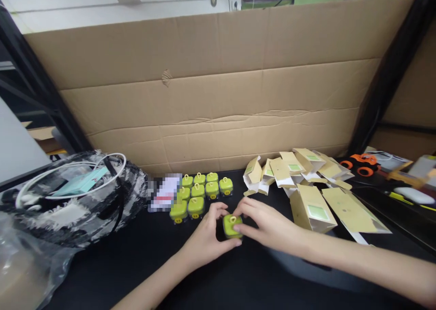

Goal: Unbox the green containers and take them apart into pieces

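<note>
Squarish green case [230, 231], no clear long axis, between both hands on worktop [218, 292]. Left hand [211, 232] grasping its left and near sides; right hand [265, 220] grasping lid's right. Equally near.

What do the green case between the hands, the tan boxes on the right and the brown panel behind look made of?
Green case: probably moulded plastic, going by its smooth, rounded, slightly shiny lid.
Tan boxes: apparently thin card, matte outside, with white inner faces and creased flaps.
Brown panel: likely corrugated cardboard, matte, with fold lines and a wrinkled patch.
</note>
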A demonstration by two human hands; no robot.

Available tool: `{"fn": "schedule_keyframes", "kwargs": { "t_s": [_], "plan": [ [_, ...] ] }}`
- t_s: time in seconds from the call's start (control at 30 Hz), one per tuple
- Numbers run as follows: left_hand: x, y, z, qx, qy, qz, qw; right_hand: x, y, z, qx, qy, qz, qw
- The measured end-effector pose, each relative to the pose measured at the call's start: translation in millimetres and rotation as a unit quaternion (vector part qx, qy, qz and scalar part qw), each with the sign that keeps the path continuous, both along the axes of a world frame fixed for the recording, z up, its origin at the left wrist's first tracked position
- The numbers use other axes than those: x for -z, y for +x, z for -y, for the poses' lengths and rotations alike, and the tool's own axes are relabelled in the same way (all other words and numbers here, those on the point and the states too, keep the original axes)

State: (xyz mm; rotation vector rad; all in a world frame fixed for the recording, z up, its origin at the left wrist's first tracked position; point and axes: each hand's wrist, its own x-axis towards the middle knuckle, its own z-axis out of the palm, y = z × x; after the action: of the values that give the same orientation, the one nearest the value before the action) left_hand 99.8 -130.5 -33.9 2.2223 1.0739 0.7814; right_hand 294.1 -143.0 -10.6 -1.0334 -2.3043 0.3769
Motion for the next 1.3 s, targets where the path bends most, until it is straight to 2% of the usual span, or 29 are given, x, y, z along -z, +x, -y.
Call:
{"fn": "schedule_keyframes", "kwargs": {
  "t_s": [0.07,0.13,0.23,0.33,0.4,0.53,0.6,0.67,0.8,0.87,0.93,1.0,1.1,1.2,1.3],
  "plan": [
    [-1.4,-1.7,-2.2,-0.011,-0.008,-0.003,1.000,-7.7,-4.1,-8.8,-0.007,0.008,0.004,1.000],
    [-5.7,-2.7,-5.0,-0.015,0.031,-0.049,0.998,-11.0,-7.0,-15.0,-0.014,0.014,-0.001,1.000],
    [-15.1,-1.9,-11.7,-0.039,0.115,-0.144,0.982,-6.4,-9.7,-20.8,-0.014,0.022,-0.016,1.000],
    [-20.8,0.3,-19.0,-0.057,0.130,-0.177,0.974,0.8,-13.2,-26.9,-0.001,0.025,-0.034,0.999],
    [-20.8,1.5,-21.7,-0.072,0.136,-0.188,0.970,-1.6,-15.6,-31.1,0.018,0.026,-0.046,0.998],
    [-21.6,2.5,-19.6,-0.087,0.155,-0.216,0.960,-29.8,-12.1,-34.3,0.058,0.035,-0.060,0.996],
    [-26.5,2.7,-18.6,-0.068,0.171,-0.235,0.954,-44.7,-4.6,-31.9,0.062,0.036,-0.042,0.997],
    [-33.5,2.1,-21.0,-0.048,0.193,-0.256,0.946,-50.5,4.7,-27.5,0.059,0.029,-0.008,0.998],
    [-43.4,-4.7,-33.8,-0.056,0.225,-0.292,0.928,-33.1,19.3,-18.4,0.049,0.013,0.067,0.996],
    [-43.9,-10.2,-38.2,-0.071,0.228,-0.303,0.923,-22.9,23.1,-16.9,0.043,0.004,0.097,0.994],
    [-43.1,-15.0,-39.2,-0.080,0.227,-0.307,0.921,-21.0,24.5,-20.9,0.039,-0.004,0.119,0.992],
    [-43.0,-16.7,-38.6,-0.080,0.223,-0.305,0.923,-27.8,22.2,-33.0,0.039,-0.009,0.130,0.991],
    [-47.2,-10.9,-43.6,-0.088,0.213,-0.290,0.929,-41.9,9.8,-66.5,0.059,-0.002,0.135,0.989],
    [-53.6,3.8,-63.5,-0.099,0.205,-0.275,0.934,-44.9,-7.6,-104.4,0.070,-0.005,0.159,0.985],
    [-56.4,19.4,-93.1,-0.080,0.177,-0.284,0.939,-36.8,-18.3,-127.3,0.060,-0.030,0.199,0.978]
  ]
}}
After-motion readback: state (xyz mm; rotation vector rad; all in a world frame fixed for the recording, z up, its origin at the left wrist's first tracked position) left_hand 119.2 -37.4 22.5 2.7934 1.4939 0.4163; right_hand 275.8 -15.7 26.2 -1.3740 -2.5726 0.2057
